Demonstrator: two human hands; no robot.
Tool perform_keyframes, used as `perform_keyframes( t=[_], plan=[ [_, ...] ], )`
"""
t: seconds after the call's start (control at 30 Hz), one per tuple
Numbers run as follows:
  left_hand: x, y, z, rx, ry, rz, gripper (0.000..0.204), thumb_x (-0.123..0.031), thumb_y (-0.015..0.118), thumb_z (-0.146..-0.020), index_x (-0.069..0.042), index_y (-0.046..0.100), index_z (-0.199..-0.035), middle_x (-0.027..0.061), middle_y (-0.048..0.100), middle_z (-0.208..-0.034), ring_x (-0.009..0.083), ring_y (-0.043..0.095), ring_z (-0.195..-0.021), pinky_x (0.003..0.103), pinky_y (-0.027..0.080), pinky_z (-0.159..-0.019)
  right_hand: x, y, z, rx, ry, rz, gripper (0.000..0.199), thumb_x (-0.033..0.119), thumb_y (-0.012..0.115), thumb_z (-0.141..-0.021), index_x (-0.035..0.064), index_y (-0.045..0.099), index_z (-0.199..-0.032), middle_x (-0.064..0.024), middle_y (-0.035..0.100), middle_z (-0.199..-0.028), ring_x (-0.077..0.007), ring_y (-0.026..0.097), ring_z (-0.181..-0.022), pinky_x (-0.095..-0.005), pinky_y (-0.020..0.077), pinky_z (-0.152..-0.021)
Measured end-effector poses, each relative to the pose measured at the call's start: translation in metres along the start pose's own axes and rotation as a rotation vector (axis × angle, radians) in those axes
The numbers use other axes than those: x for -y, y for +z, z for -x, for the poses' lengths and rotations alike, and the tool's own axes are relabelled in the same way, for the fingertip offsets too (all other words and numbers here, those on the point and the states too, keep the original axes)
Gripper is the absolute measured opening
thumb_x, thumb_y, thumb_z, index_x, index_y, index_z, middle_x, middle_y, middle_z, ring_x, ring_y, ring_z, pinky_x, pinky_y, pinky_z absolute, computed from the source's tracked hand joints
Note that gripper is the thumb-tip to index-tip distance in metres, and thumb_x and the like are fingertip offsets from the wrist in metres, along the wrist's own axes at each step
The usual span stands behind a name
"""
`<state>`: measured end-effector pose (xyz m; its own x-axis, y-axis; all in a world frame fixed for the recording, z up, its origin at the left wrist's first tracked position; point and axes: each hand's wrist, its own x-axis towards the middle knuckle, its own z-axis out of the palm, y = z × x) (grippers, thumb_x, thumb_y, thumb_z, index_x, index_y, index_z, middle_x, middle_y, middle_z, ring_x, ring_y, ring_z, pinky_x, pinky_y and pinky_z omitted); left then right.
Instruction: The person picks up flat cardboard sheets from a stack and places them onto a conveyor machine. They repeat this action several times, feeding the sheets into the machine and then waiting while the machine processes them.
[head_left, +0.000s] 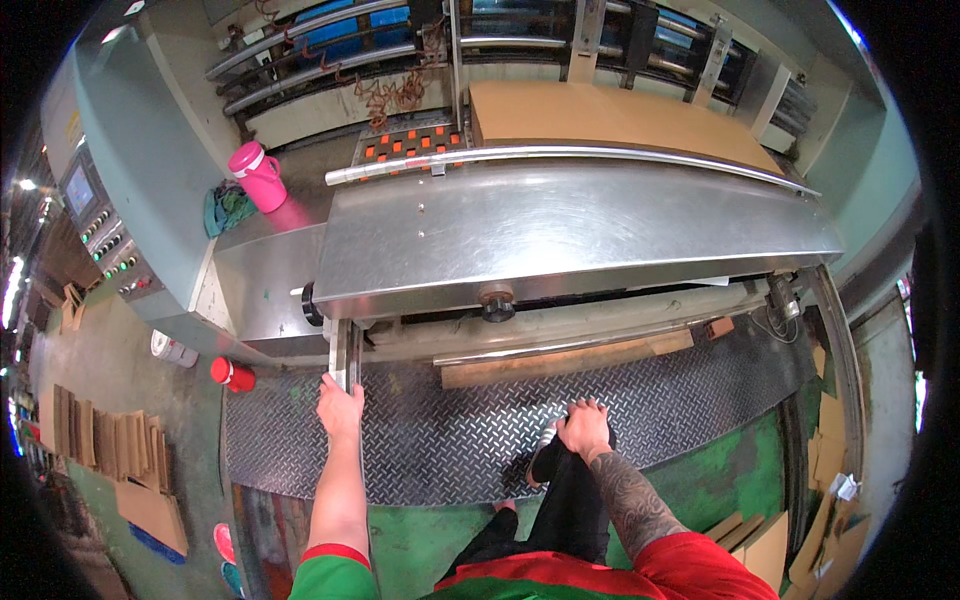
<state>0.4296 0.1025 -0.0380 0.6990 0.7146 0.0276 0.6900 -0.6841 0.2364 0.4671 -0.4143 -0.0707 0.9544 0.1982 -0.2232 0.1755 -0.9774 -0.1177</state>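
My left hand closes around the near end of a narrow metal rail that juts from the left side of a machine. On my raised right knee, in black trousers, rests my right hand, fingers draped over it and holding no object. Ahead of both hands stretches a wide, shiny metal cover with a black knob on its front. A black handwheel sits beyond my left hand. Brown cardboard sheets lie flat behind the cover.
Diamond-plate flooring runs in front of the machine. A pink jug and green cloth stand left, near a control panel. A red jug and white bucket are lower. Cardboard stacks lie at left; more pieces at right.
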Motion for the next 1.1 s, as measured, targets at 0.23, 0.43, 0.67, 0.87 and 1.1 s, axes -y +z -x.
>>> perform_keyframes(
  t=[0.23, 0.43, 0.67, 0.87, 1.1],
  plan=[
    [0.002, 0.0, 0.001, -0.043, 0.023, 0.008, 0.063, -0.044, 0.077, -0.094, -0.003, 0.05, -0.134, 0.0272, 0.07, -0.119, 0.0469, 0.074, -0.105, 0.056, 0.06, -0.091, -0.007, 0.0, -0.005, 0.067, 0.027, -0.037, 0.048, 0.045, 0.065, -0.096, 0.0052, 0.081, -0.118, -0.0147, 0.075, -0.131, -0.0352, 0.062, -0.135, -0.0584, 0.0461, -0.116],
    [-0.003, -0.001, -0.001, -0.023, 0.002, -0.016, 0.065, -0.042, 0.079, -0.093, -0.002, 0.05, -0.135, 0.0263, 0.071, -0.119, 0.0462, 0.074, -0.105, 0.054, 0.06, -0.093, -0.018, 0.003, -0.015, 0.071, 0.087, -0.039, 0.051, 0.045, 0.066, -0.096, 0.0041, 0.079, -0.124, -0.0145, 0.074, -0.136, -0.0355, 0.061, -0.138, -0.0565, 0.0454, -0.118],
    [-0.003, -0.004, 0.0, -0.035, 0.033, -0.024, 0.065, -0.041, 0.076, -0.094, 0.0, 0.05, -0.137, 0.0274, 0.07, -0.121, 0.0471, 0.073, -0.109, 0.054, 0.06, -0.095, -0.04, 0.007, -0.038, 0.046, 0.177, -0.018, 0.045, 0.043, 0.069, -0.094, 0.0066, 0.08, -0.117, -0.0134, 0.076, -0.126, -0.0347, 0.067, -0.128, -0.0534, 0.052, -0.109],
    [-0.003, -0.002, -0.005, 0.028, 0.03, -0.043, 0.067, -0.04, 0.076, -0.095, 0.002, 0.048, -0.14, 0.0283, 0.069, -0.123, 0.0487, 0.072, -0.108, 0.055, 0.059, -0.096, -0.047, 0.006, -0.051, 0.014, 0.177, -0.032, 0.043, 0.043, 0.069, -0.092, 0.0092, 0.083, -0.115, -0.0131, 0.078, -0.122, -0.0357, 0.068, -0.126, -0.0539, 0.0526, -0.109],
    [-0.004, -0.001, -0.003, -0.006, 0.021, -0.037, 0.064, -0.042, 0.074, -0.094, -0.001, 0.047, -0.135, 0.0293, 0.068, -0.125, 0.0503, 0.072, -0.107, 0.058, 0.057, -0.096, -0.053, -0.002, -0.079, 0.064, 0.216, -0.084, 0.044, 0.042, 0.067, -0.094, 0.0048, 0.084, -0.111, -0.0162, 0.079, -0.123, -0.0359, 0.07, -0.126, -0.0537, 0.0522, -0.11]
  ],
)
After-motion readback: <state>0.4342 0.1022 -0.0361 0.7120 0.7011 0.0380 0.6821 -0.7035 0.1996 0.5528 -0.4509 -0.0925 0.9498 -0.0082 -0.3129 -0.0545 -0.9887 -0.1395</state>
